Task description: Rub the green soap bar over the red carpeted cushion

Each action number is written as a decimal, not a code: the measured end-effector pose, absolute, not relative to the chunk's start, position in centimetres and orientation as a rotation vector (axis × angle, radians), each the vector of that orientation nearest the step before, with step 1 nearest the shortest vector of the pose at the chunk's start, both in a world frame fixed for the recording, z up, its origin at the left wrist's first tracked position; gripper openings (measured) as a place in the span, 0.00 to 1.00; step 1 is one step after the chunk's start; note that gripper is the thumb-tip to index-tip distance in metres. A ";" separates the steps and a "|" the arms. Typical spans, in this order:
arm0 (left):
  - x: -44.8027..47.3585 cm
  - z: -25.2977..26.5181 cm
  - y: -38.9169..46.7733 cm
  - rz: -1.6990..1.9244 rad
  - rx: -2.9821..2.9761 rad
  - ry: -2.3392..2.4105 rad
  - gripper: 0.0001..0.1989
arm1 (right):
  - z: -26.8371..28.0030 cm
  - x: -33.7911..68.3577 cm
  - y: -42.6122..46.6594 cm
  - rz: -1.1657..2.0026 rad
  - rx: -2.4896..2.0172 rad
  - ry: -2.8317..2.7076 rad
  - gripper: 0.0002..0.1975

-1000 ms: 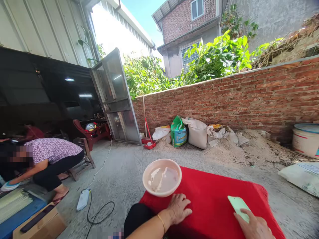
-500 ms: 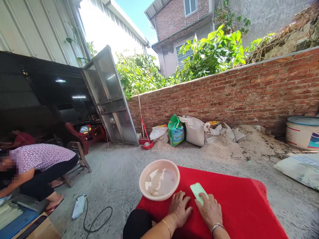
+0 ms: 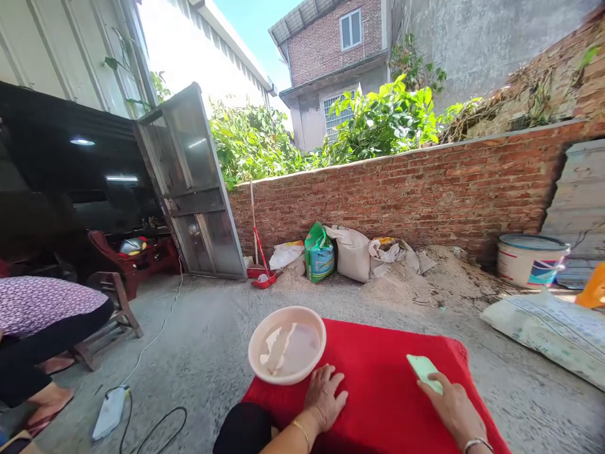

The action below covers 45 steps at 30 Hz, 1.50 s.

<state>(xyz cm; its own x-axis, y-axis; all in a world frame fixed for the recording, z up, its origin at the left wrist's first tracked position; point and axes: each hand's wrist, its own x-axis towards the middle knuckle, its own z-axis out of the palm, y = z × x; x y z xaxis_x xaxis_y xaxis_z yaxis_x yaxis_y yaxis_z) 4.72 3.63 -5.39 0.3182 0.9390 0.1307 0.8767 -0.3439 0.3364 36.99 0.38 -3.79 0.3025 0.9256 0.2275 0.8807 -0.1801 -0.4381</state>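
Note:
A red cloth (image 3: pixel 378 372) lies spread over a low surface in front of me. My left hand (image 3: pixel 325 398) rests palm down on it, fingers spread and holding nothing, close to the basin's rim. My right hand (image 3: pixel 452 403) is closed on a pale green flat rectangular piece (image 3: pixel 424 368) with rounded corners, near the cloth's right side. Its exact kind cannot be made out. On the cloth's far left corner stands a pale pink basin (image 3: pixel 254 359) with cloudy water, which shows bright reflections.
A bent-over person (image 3: pixel 51 302) is at the left by a wooden chair (image 3: pixel 118 302). A power strip (image 3: pixel 111 413) and its cable lie on the concrete floor. Filled sacks (image 3: pixel 353 255) and a bucket (image 3: pixel 529 265) line the brick wall (image 3: pixel 425 195); another sack (image 3: pixel 543 334) lies at right.
My right hand has moved to the right across the cloth with the pale green piece. My left hand stays flat beside the basin. The view has turned slightly to the right.

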 end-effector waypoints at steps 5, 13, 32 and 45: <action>4.6 -5.5 4.0 0.430 2.428 1.687 0.22 | -1.4 27.3 -1.3 0.176 -1.948 -1.746 0.15; 4.4 -5.9 4.6 0.454 2.496 1.689 0.21 | -2.4 28.9 -2.6 0.000 -2.099 -1.805 0.13; 4.4 -5.5 4.3 0.502 2.501 1.642 0.20 | -2.1 25.6 -4.4 0.075 -1.939 -1.971 0.11; 4.4 -5.2 4.7 0.472 2.586 1.604 0.19 | 0.1 32.0 -3.3 0.250 -2.266 -1.616 0.19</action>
